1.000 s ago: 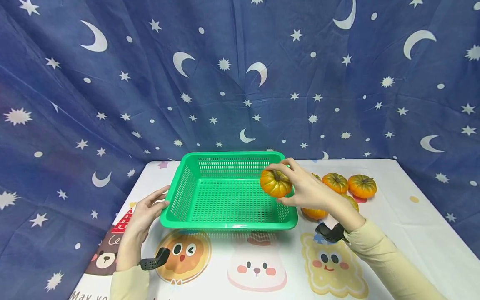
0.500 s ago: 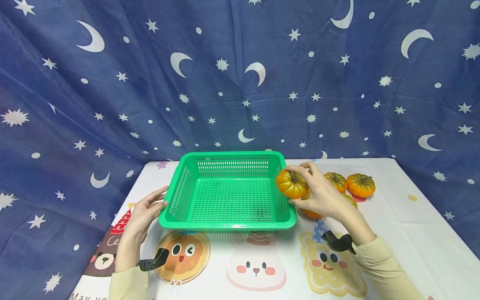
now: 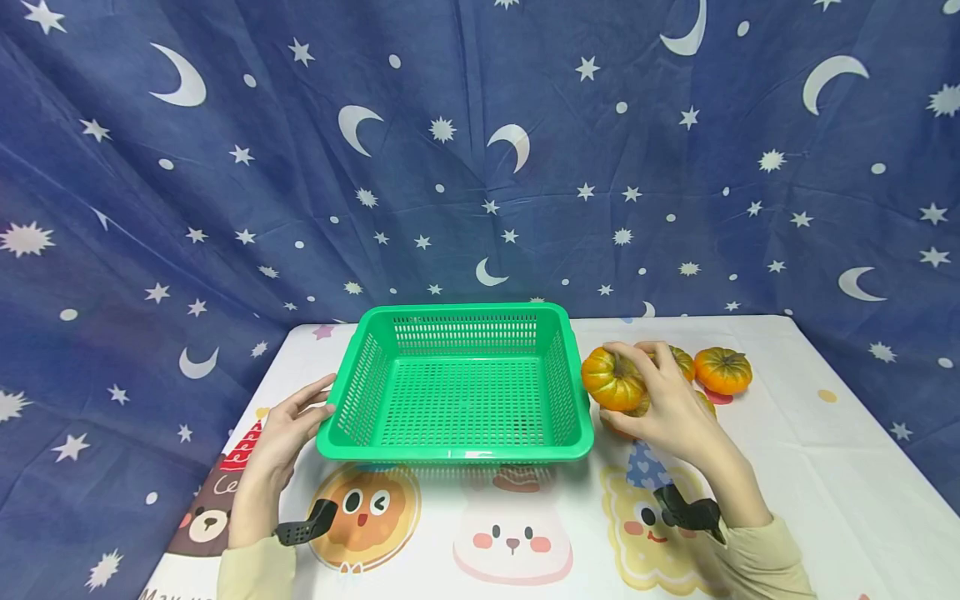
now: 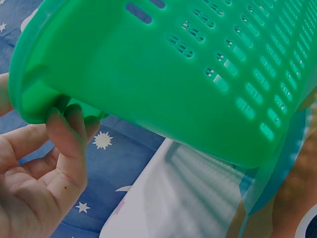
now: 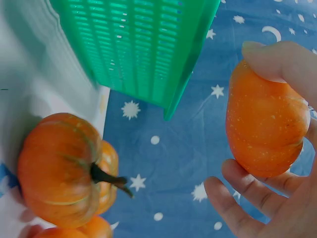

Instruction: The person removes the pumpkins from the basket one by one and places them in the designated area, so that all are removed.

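A green plastic basket (image 3: 465, 400) with slotted walls stands in the middle of the table in the head view, with nothing in it. My left hand (image 3: 288, 429) holds its left rim; in the left wrist view the fingers (image 4: 69, 144) curl under the rim's edge. Just right of the basket, my right hand (image 3: 675, 408) grips a small orange-green pumpkin (image 3: 612, 379) between thumb and fingers. The right wrist view shows this pumpkin (image 5: 265, 121) raised off the table, its underside bare. Below it on the table sits another pumpkin (image 5: 62, 168) with a dark stem.
Several pumpkins lie at the right, including one (image 3: 723, 371) at the far end; my right hand partly covers others. A white tablecloth (image 3: 810, 467) with cartoon prints covers the table. A blue curtain (image 3: 450, 225) with moons and stars hangs behind and at the sides.
My right hand has carried the pumpkin rightward and slightly down, from above the basket's right part to outside its right rim. The left hand has stayed at the left rim.
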Demonstrator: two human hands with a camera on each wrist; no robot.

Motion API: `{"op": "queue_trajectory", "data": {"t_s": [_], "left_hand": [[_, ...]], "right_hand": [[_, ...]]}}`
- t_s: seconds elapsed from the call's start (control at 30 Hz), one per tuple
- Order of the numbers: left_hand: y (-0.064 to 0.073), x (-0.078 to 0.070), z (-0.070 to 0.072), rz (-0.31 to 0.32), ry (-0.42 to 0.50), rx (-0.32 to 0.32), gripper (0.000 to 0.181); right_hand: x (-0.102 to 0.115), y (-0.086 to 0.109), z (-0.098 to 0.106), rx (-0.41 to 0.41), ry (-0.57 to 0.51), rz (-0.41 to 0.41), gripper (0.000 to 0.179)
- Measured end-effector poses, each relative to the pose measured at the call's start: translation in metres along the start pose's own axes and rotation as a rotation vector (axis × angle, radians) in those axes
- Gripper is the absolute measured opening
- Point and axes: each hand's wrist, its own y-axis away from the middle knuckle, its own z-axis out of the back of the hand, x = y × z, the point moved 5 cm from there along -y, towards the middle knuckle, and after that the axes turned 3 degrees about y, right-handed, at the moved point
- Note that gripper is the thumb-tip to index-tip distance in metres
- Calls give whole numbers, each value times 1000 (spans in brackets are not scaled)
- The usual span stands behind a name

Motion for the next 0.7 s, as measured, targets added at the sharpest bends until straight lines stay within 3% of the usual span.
{"op": "queue_trajectory", "data": {"t_s": [0.33, 0.7], "left_hand": [[1, 2, 0, -6, -3, 5, 55], [0, 2, 1, 7, -55, -16, 55]], "right_hand": [[-17, 10, 2, -63, -32, -12, 85], [-42, 14, 5, -53, -52, -121, 85]]}}
